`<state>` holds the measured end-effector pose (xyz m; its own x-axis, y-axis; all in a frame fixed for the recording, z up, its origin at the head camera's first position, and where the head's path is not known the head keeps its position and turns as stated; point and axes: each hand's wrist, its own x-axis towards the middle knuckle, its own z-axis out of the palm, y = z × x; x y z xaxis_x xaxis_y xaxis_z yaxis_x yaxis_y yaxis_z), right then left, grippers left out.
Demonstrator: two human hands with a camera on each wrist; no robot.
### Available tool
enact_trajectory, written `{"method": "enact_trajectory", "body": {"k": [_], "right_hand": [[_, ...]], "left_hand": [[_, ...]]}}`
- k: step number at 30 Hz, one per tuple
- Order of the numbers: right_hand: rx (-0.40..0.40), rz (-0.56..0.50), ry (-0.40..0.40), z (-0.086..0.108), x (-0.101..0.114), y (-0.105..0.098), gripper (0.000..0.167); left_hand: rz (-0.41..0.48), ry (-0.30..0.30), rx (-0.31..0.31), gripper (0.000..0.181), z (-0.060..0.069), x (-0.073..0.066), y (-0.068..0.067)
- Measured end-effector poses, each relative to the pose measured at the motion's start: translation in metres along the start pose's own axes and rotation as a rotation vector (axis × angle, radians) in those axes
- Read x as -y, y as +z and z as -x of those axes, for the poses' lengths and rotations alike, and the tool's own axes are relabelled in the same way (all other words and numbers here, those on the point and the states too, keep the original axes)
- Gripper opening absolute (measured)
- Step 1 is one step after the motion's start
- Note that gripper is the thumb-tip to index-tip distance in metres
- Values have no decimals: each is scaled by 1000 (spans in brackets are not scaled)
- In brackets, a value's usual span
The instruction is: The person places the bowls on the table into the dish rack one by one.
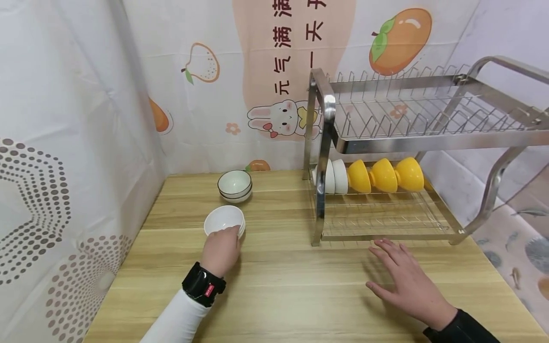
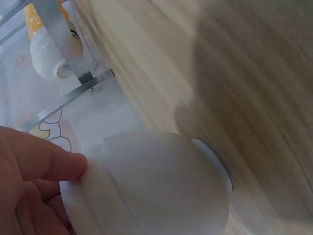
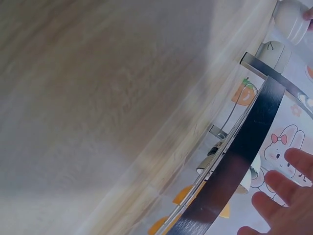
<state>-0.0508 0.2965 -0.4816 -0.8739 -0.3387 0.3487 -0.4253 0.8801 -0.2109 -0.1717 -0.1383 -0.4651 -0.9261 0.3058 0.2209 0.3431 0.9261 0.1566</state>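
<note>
On the left part of the table (image 1: pixel 274 290), as the head view is showing, the left hand (image 1: pixel 221 251) is grasping the nested white bowls (image 1: pixel 220 218) by the near right side of their rim. Just behind them, two nested black-rimmed bowls (image 1: pixel 234 184) are sitting upright, with neither of the hands touching them. To the right, a two-tier metal dish rack (image 1: pixel 442 142) is holding three yellow bowls (image 1: pixel 383 176) turned on their sides in its lower tier, and standing white bowls (image 1: pixel 340 177) are lining up beside them, partly hidden by the rack's post. The right hand (image 1: pixel 407 286) is hovering in front of the rack with its fingers spreading, grasping nothing. Judging by this layout, the work is looking partly done: one row is already occupying the lower tier, while two stacks are remaining on the table.

From the left wrist, the thumb and fingers are pinching the edge of the white bowls, whose outer wall is filling the lower middle; whether their base is touching the table is staying unclear. A dark-edged rim is peeking out past them.

From the right wrist, the released fingers are reaching out beside the rack's frame, and the white bowls are appearing at the upper corner, near the other hand's fingertips.
</note>
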Motion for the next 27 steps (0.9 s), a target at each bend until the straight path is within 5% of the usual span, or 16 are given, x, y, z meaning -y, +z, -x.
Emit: {"method": "enact_trajectory", "body": {"k": [17,22,27], "right_hand": [[-11,-12,4,2,1,2,77],[-12,-19,2,1,4,1,78],[-13,-49,2,-1,11,-2,76]], "left_hand": [[151,-39,-25,22,3,8,-3],[144,8,-152,21,3,7,-9],[143,122,-288,21,4,-8,-28]]}}
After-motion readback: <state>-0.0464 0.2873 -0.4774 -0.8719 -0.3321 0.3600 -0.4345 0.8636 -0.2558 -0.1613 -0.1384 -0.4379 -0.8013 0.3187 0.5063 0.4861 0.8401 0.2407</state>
